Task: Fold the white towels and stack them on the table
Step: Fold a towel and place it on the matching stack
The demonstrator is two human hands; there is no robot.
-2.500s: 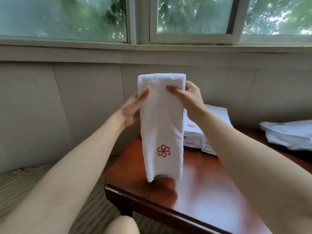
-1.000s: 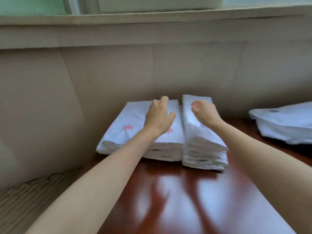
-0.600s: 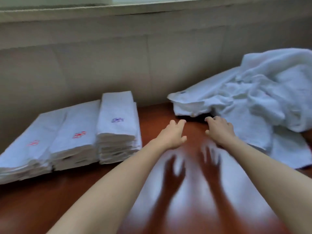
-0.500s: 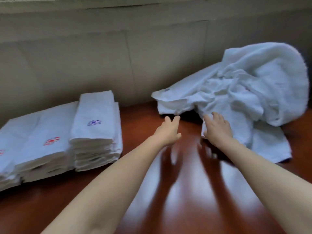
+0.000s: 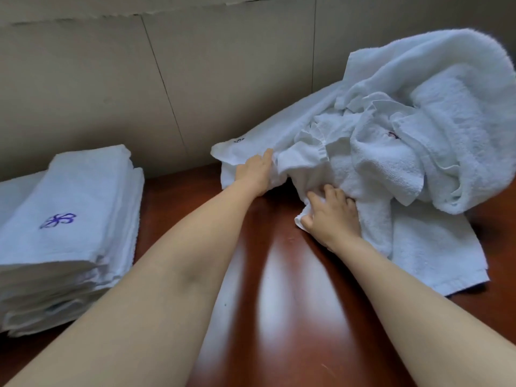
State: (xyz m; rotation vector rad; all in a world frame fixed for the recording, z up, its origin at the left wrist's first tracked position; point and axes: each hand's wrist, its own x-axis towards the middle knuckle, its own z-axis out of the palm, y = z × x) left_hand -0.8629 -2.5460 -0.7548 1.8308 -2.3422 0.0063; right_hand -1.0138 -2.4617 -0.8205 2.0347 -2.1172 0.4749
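One towel is being drawn out of the pile [image 5: 405, 141], and the step is judged best done by finding two corners of a single towel before anything is lifted, so that neighbouring cloth is not dragged along. The pull is best made low and toward the bare bench [image 5: 279, 303] in front of the pile, where the towel can be spread flat for folding.

Nearest, at the pile's front edge, the right hand [image 5: 332, 216] is laid on a bunched corner, with fingers curled into the cloth and the thumb against it. A little farther, at the pile's left edge, the left hand [image 5: 255, 171] is closed on a fold; its fingertips are hidden by the towel.

The pile itself lies beyond both hands, heaped against the wall [image 5: 195, 79]. Well to the left of the pile, the stack [image 5: 64, 219] of folded towels is seen, apart from both hands.
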